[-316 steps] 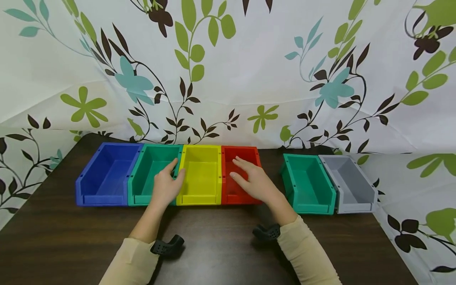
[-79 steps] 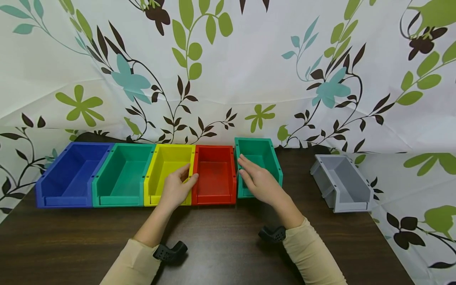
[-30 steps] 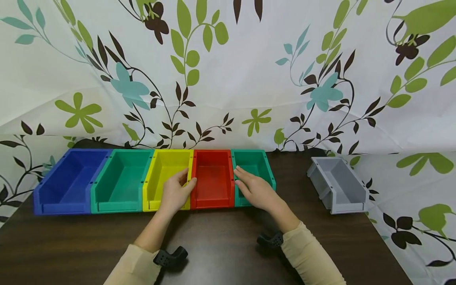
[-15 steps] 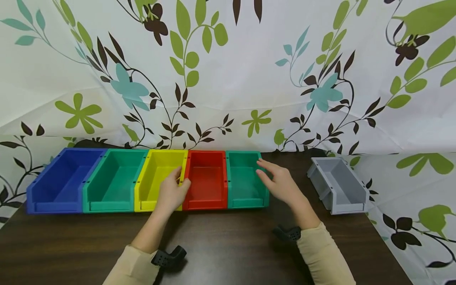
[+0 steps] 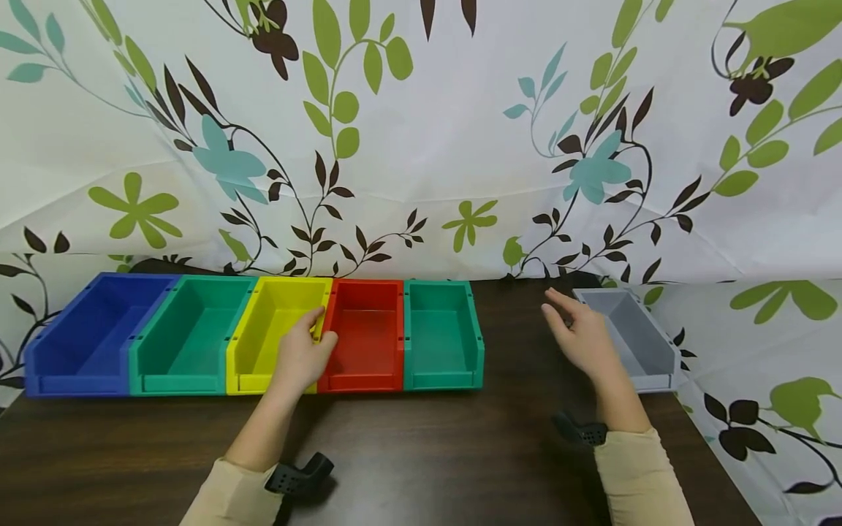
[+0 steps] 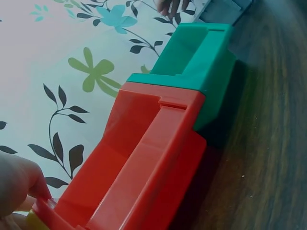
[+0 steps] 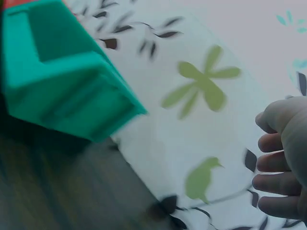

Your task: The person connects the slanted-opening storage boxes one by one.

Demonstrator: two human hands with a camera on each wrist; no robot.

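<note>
Five plastic bins stand side by side in a row: blue (image 5: 99, 332), green (image 5: 191, 332), yellow (image 5: 256, 343), red (image 5: 365, 340) and a second green bin (image 5: 442, 332). With thumb on the red side and fingers on the yellow side, my left hand (image 5: 301, 358) pinches the adjoining walls of the yellow and red bins. My right hand (image 5: 582, 336), empty and with fingers extended, hovers at the left side of a grey bin (image 5: 641, 340), partly covering it. The right wrist view shows that hand (image 7: 288, 153) apart from the green bin (image 7: 72, 96).
A dark wood table (image 5: 421, 453) carries the bins. Behind it hangs a white cloth (image 5: 460, 131) with a leaf and flower print. A gap of bare tabletop lies between the second green bin and the grey bin.
The second green bin has joined the row's right end, against the red bin. The row has slid left with my left hand. My right hand left the green bin and moved right to the grey one.
</note>
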